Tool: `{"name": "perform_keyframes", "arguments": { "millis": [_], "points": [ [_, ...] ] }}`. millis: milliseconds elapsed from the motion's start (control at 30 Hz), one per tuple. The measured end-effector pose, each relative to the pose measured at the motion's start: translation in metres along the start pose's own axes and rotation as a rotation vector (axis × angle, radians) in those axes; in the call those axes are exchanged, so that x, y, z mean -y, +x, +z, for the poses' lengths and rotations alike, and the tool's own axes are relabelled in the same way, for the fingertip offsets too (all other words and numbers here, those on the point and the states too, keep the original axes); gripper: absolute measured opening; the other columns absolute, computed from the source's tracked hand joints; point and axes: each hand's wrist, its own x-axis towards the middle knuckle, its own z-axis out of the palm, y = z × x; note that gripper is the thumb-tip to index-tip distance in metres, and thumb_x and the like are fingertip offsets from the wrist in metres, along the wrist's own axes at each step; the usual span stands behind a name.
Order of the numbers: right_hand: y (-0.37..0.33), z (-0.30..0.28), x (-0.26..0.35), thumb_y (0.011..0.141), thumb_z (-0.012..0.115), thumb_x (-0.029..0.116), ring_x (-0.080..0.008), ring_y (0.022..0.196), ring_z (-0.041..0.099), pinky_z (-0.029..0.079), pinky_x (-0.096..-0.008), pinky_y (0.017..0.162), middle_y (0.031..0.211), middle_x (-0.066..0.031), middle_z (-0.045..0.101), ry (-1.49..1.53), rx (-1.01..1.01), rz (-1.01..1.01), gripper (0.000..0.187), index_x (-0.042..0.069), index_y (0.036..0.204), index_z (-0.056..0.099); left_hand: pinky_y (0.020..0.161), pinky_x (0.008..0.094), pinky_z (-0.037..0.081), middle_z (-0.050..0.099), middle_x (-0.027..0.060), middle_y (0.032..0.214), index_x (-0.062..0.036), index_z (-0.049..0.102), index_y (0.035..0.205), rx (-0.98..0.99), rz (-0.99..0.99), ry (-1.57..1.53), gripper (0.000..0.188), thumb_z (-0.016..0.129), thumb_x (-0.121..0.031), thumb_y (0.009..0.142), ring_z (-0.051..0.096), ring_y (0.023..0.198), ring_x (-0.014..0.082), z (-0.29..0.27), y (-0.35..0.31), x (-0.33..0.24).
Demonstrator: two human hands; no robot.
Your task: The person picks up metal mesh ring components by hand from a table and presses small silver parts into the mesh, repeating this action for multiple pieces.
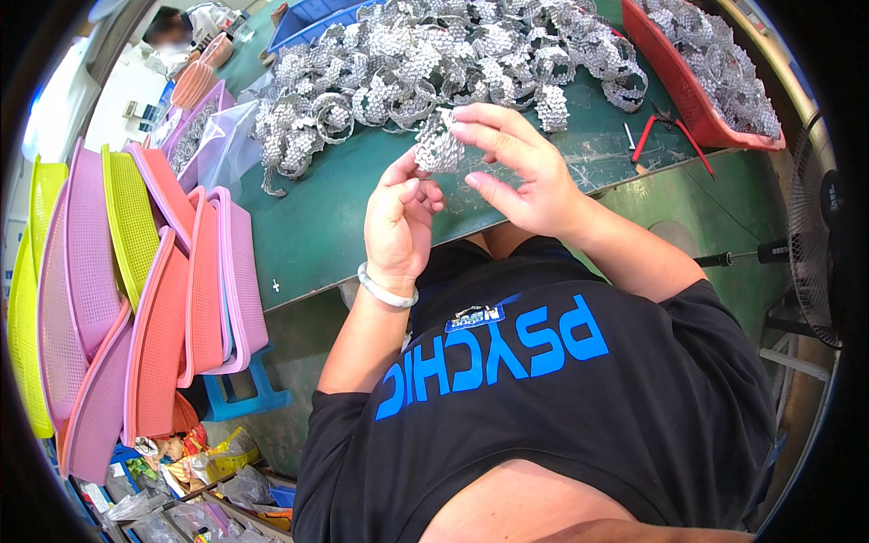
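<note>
A curled silver strip with a scaly, honeycomb-like surface (440,145) is held up between my hands, over the near side of the green table (317,222). My left hand (400,217), with a pale bangle on its wrist, is closed, its fingers curled and their tips at the strip's lower left edge. From the right comes my right hand (529,172), its fingers spread. Its index and middle fingertips touch the strip's right side, while the thumb stands apart. Just beyond lies a big heap of similar curled silver strips (489,63).
A red bin (674,90) of silver strips stands at the right, red-handled pliers (644,140) beside it. Stacked pink, purple and green baskets (163,299) fill the left, above a blue stool (244,389). A fan (815,226) stands far right; another person (172,36) is far left.
</note>
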Motion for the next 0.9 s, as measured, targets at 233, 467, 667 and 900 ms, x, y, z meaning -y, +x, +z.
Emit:
{"name": "perform_keyframes", "arguments": {
  "millis": [233,467,667,900],
  "points": [
    [-0.005,0.001,-0.009,0.074,0.064,0.001,-0.0118,0.086,0.052,0.045,-0.0219,0.067,0.117,-0.0089,0.048,0.260,-0.080,0.271,0.044,0.005,0.116,0.053,0.077,0.0312,0.044,0.054,0.0094,0.104,0.0017,0.050,0.108,-0.009,0.052,0.126,0.031,0.053,-0.004,0.078,0.054,0.093,0.0200,0.003,-0.004,0.002],
    [-0.008,0.001,-0.015,0.075,0.066,0.007,-0.0119,0.088,0.051,0.045,-0.0226,0.069,0.113,-0.0071,0.049,0.404,-0.119,0.409,0.043,0.003,0.116,0.052,0.080,0.0315,0.044,0.054,0.0113,0.109,0.0039,0.050,0.110,0.013,0.075,0.180,0.033,0.051,-0.004,0.079,0.053,0.097,0.0211,0.007,-0.007,-0.002],
    [-0.009,0.000,-0.012,0.077,0.066,0.008,-0.0081,0.082,0.051,0.044,-0.0198,0.066,0.100,-0.0061,0.052,0.535,-0.138,0.549,0.044,0.000,0.116,0.050,0.081,0.0316,0.043,0.054,0.0117,0.110,0.0050,0.050,0.111,0.018,0.090,0.194,0.033,0.050,-0.003,0.079,0.052,0.099,0.0211,0.009,-0.008,-0.003],
    [-0.008,0.002,-0.018,0.078,0.065,0.009,-0.0062,0.080,0.051,0.044,-0.0188,0.068,0.092,-0.0033,0.055,0.629,-0.162,0.636,0.044,-0.003,0.116,0.047,0.082,0.0313,0.043,0.053,0.0109,0.112,0.0048,0.049,0.115,0.009,0.124,0.242,0.037,0.048,-0.001,0.079,0.051,0.100,0.0202,0.013,-0.011,-0.004]
  ]
}}
